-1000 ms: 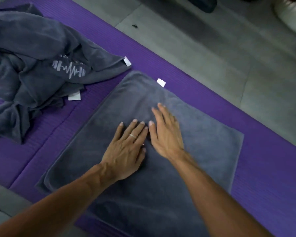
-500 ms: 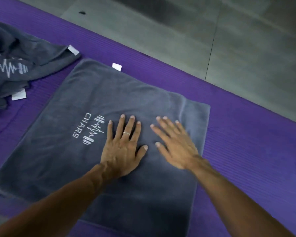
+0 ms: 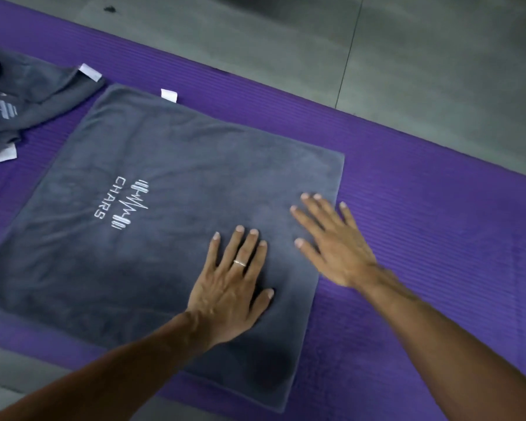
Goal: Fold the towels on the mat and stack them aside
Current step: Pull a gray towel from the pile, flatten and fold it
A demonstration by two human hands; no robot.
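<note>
A dark grey towel (image 3: 164,165) with a white CHARS logo lies flat on the purple mat (image 3: 422,208), a white tag at its far edge. My left hand (image 3: 234,284) presses flat on the towel's right half, fingers spread, a ring on one finger. My right hand (image 3: 331,241) lies flat at the towel's right edge, fingers straight and spread, the little finger reaching over onto the mat. A second grey towel (image 3: 28,98) lies crumpled at the upper left on the mat, partly cut off by the frame.
Grey tiled floor (image 3: 286,41) runs beyond the mat's far edge and shows again at the bottom left. Bare purple mat extends to the right of the flat towel.
Both hands have slid rightward across the towel, smoothing it; the right hand now reaches the towel's right edge. The right edge lies flatter. The view shifted, so the crumpled towel sits further left.
</note>
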